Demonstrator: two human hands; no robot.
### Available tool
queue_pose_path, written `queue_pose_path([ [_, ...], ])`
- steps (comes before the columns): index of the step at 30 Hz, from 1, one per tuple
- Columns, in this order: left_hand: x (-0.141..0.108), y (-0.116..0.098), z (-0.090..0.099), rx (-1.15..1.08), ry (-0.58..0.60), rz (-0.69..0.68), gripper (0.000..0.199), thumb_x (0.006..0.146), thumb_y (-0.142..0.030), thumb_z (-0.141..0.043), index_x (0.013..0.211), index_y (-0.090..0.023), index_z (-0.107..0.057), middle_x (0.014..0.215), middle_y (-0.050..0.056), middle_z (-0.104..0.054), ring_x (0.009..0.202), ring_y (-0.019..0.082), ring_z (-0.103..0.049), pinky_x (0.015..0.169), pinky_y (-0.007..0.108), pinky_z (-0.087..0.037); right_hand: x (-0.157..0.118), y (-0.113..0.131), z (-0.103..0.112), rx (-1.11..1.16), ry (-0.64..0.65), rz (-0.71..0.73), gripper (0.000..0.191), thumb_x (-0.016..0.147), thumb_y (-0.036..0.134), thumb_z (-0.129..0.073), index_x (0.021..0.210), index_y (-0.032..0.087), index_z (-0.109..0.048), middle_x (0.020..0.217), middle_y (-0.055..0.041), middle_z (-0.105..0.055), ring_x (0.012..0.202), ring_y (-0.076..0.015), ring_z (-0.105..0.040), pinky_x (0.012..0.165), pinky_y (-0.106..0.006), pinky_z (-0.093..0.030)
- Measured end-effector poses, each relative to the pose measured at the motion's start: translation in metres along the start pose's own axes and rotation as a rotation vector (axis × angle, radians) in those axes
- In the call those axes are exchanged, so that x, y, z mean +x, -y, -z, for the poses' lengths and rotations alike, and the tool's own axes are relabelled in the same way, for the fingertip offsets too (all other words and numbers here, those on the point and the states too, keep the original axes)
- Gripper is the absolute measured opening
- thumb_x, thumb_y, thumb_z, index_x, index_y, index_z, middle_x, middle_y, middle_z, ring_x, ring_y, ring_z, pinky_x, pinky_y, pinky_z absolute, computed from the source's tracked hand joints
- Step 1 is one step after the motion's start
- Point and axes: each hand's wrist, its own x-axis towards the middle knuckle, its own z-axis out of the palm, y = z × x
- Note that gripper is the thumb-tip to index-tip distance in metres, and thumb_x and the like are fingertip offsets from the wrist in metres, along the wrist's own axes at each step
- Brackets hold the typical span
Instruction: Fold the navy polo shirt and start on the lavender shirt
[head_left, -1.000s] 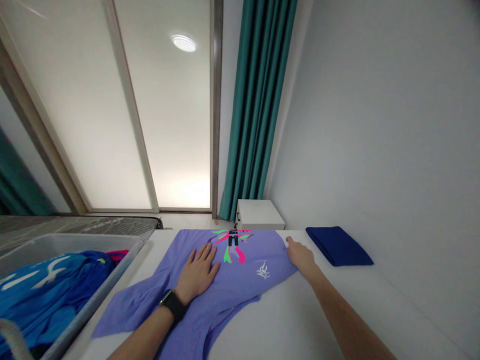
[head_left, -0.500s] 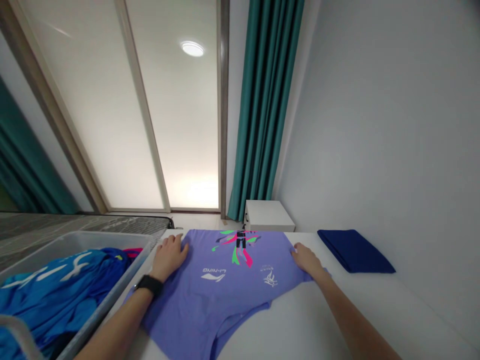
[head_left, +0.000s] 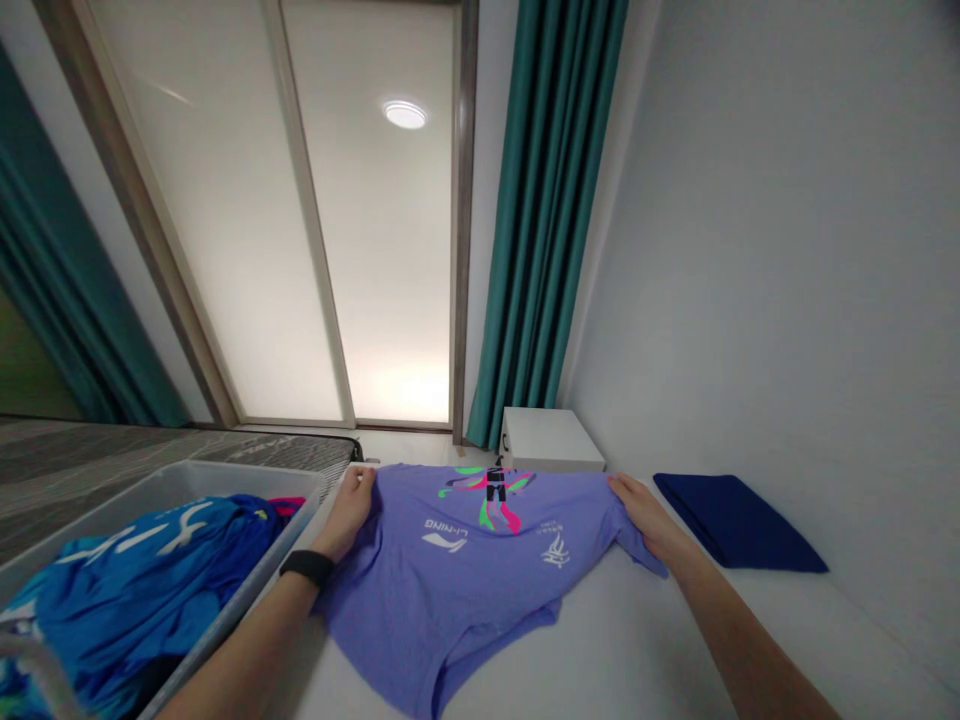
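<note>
A purple T-shirt (head_left: 480,580) with white logos and a pink, green and black print is stretched between my two hands over the white table (head_left: 622,660). My left hand (head_left: 351,508), with a black band on the wrist, pinches the shirt's far left side. On the opposite side my right hand (head_left: 643,512) is closed on the cloth, and the sleeve hangs below it. The collar end lies toward me and shows upside down lettering. Fingertips of both hands are partly hidden by the fabric.
To the left stands a translucent plastic bin (head_left: 262,575) holding blue clothes (head_left: 142,570). A folded navy garment (head_left: 739,522) lies on the table at the right, by the wall. Beyond the table's far edge is a white cabinet (head_left: 553,436).
Both hands have closed on the shirt's far corners and pulled the far edge taut, lifting it slightly. The left hand was spread on the cloth before. The view has shifted a little.
</note>
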Motion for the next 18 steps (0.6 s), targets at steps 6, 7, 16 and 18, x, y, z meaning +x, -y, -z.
queue_pose_path([
  [6,-0.008,-0.010,0.015,-0.214,0.349,-0.113,0.042,0.079,-0.052,-0.052,0.108,-0.022,-0.065,0.104,0.006,-0.071,0.098,0.025,-0.064,0.084,0.032,-0.051,0.000,0.012,0.005,0.047,0.009,-0.071,0.039,0.074,0.034,-0.054,0.108,0.020,-0.066,0.106,-0.0077,-0.070,0.094,-0.0236,-0.064,0.082,-0.033,-0.049],
  [7,-0.010,-0.011,0.020,-0.237,0.481,-0.135,0.041,0.075,-0.051,-0.058,0.102,-0.023,-0.069,0.110,0.005,-0.071,0.106,0.026,-0.062,0.092,0.032,-0.048,-0.003,0.013,0.008,0.049,0.095,-0.083,0.040,0.071,0.031,-0.055,0.108,0.020,-0.067,0.111,-0.0067,-0.070,0.096,-0.0231,-0.064,0.083,-0.032,-0.049],
  [16,-0.013,-0.005,0.027,-0.275,0.721,0.126,0.038,0.066,-0.049,-0.066,0.086,-0.019,-0.078,0.101,0.005,-0.074,0.099,0.028,-0.066,0.087,0.033,-0.051,-0.019,0.004,0.024,-0.211,0.450,-0.139,0.028,0.065,0.020,-0.049,0.070,0.022,-0.076,0.084,-0.0020,-0.075,0.087,-0.0216,-0.066,0.086,-0.031,-0.048],
  [18,-0.011,-0.006,0.020,-0.288,0.608,0.136,0.037,0.069,-0.046,-0.062,0.087,-0.018,-0.077,0.099,0.005,-0.075,0.097,0.026,-0.066,0.084,0.033,-0.052,-0.011,0.005,0.020,-0.221,0.322,-0.111,0.030,0.068,0.019,-0.046,0.072,0.020,-0.075,0.085,-0.0042,-0.074,0.090,-0.0228,-0.065,0.088,-0.034,-0.048],
])
